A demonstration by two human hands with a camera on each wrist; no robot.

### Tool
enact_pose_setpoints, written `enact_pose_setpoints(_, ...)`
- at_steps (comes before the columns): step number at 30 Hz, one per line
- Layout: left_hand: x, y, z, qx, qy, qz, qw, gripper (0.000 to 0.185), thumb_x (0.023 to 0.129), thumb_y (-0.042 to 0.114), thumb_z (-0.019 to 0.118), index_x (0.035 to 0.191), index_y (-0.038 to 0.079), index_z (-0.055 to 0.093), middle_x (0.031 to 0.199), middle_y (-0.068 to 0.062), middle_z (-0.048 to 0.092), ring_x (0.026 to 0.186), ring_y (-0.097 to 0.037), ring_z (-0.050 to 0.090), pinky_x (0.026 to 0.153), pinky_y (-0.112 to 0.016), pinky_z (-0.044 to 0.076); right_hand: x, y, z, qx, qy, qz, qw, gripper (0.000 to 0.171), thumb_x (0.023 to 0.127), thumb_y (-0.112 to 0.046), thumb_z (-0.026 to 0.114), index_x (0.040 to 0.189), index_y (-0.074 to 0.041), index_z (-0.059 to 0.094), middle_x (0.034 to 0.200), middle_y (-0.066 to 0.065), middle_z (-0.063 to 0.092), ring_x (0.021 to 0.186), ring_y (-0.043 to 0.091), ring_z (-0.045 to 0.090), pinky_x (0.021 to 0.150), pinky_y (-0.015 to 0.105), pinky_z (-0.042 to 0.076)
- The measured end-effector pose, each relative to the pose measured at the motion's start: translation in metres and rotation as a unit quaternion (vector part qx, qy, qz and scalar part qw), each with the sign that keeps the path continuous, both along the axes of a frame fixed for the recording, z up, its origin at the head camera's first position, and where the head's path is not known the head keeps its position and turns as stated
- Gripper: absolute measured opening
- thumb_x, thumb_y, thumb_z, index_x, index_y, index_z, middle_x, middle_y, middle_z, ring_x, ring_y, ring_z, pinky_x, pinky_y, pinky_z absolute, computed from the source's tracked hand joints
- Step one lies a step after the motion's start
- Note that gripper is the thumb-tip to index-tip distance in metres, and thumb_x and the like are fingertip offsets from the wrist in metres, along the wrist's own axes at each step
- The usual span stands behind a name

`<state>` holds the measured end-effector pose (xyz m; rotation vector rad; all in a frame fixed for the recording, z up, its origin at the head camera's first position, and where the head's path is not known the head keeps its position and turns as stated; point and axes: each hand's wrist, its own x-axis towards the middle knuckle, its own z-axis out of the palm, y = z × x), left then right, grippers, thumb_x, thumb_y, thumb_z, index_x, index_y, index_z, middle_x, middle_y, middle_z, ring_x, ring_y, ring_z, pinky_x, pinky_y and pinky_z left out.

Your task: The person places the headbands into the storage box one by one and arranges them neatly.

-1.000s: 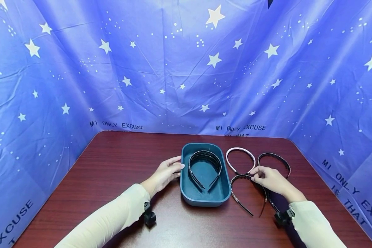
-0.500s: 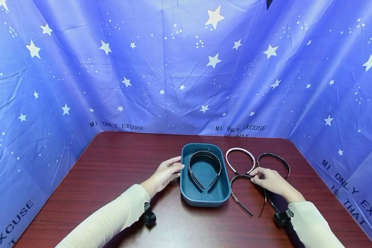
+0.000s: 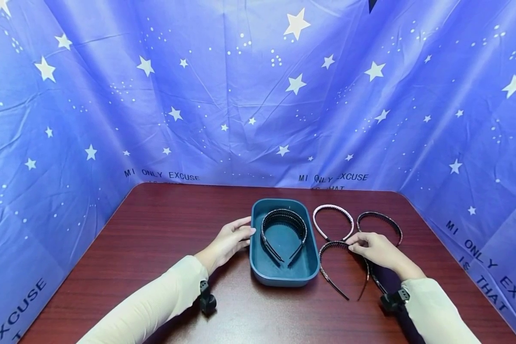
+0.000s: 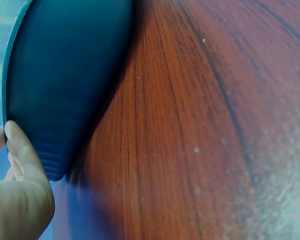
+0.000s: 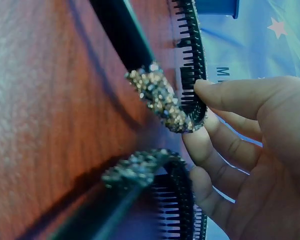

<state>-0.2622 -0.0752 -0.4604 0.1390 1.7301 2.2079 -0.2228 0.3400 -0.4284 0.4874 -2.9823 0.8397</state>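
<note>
A teal tray (image 3: 258,267) sits mid-table with black toothed headbands (image 3: 283,224) inside. My left hand (image 3: 229,241) rests against its left wall (image 4: 65,85), thumb (image 4: 20,150) on the rim. To the right of the tray lies a rhinestone headband (image 3: 333,274) on the table. My right hand (image 3: 371,249) pinches the top of its arc between thumb and fingers (image 5: 225,95); the stones and teeth (image 5: 165,102) show close up. A second studded, toothed headband (image 5: 150,167) lies just below it, touching my fingers.
A pink headband (image 3: 333,210) and a dark headband (image 3: 380,217) lie on the red-brown table (image 3: 154,229) behind my right hand. Blue star-printed cloth (image 3: 240,95) walls in the table at the back and both sides.
The rhinestone headband's legs have slid slightly left under my right hand's pinch. The left hand and tray have stayed put.
</note>
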Motion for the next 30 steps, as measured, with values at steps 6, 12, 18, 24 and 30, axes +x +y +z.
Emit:
enact_pose_setpoints(6, 0.0, 0.0, -0.001, 0.004, 0.002, -0.003, 1.0, 0.058, 0.096, 0.006, 0.065, 0.15, 0.001, 0.043, 0.119, -0.015, 0.061, 0.096, -0.016, 0.062, 0.075, -0.021, 0.054, -0.001, 0.003, 0.004, 0.002, 0.012, -0.007, 1.0, 0.006, 0.093, -0.016, 0.072, 0.097, -0.014, 0.075, 0.085, -0.009, 0.069, 0.078, 0.005, 0.057, 0.071, 0.03, 0.048)
enact_pose_setpoints(12, 0.0, 0.0, -0.001, 0.007, 0.002, -0.002, 1.0, 0.058, 0.096, 0.007, 0.066, 0.15, 0.0, 0.043, 0.119, -0.015, 0.062, 0.096, -0.016, 0.062, 0.075, -0.022, 0.054, -0.002, 0.006, 0.005, -0.002, 0.011, -0.004, 1.0, 0.005, 0.093, -0.016, 0.071, 0.097, -0.014, 0.075, 0.082, -0.008, 0.067, 0.074, 0.004, 0.055, 0.068, 0.028, 0.046)
enact_pose_setpoints(18, 0.0, -0.001, -0.002, 0.004, -0.001, -0.001, 1.0, 0.058, 0.096, 0.007, 0.066, 0.149, 0.002, 0.044, 0.12, -0.015, 0.061, 0.097, -0.017, 0.062, 0.076, -0.022, 0.054, -0.001, 0.008, 0.011, -0.019, -0.003, -0.008, 1.0, 0.007, 0.095, -0.014, 0.069, 0.1, -0.011, 0.074, 0.075, -0.006, 0.062, 0.059, 0.005, 0.052, 0.055, 0.025, 0.044)
enact_pose_setpoints(24, 0.0, -0.001, -0.001, 0.006, -0.002, -0.002, 1.0, 0.058, 0.096, 0.006, 0.065, 0.15, 0.002, 0.043, 0.118, -0.013, 0.061, 0.097, -0.016, 0.061, 0.077, -0.021, 0.054, 0.002, 0.01, 0.022, -0.019, -0.006, -0.015, 1.0, 0.012, 0.097, -0.016, 0.067, 0.106, -0.01, 0.072, 0.073, -0.003, 0.059, 0.054, 0.009, 0.054, 0.051, 0.026, 0.045)
enact_pose_setpoints(30, 0.0, -0.001, 0.0, 0.004, 0.003, -0.006, 1.0, 0.059, 0.096, 0.007, 0.065, 0.15, 0.0, 0.042, 0.118, -0.012, 0.062, 0.097, -0.016, 0.062, 0.077, -0.022, 0.054, 0.004, 0.011, 0.033, -0.036, -0.016, -0.019, 0.999, 0.019, 0.099, -0.021, 0.066, 0.112, -0.009, 0.071, 0.072, -0.001, 0.058, 0.055, 0.011, 0.054, 0.051, 0.027, 0.046)
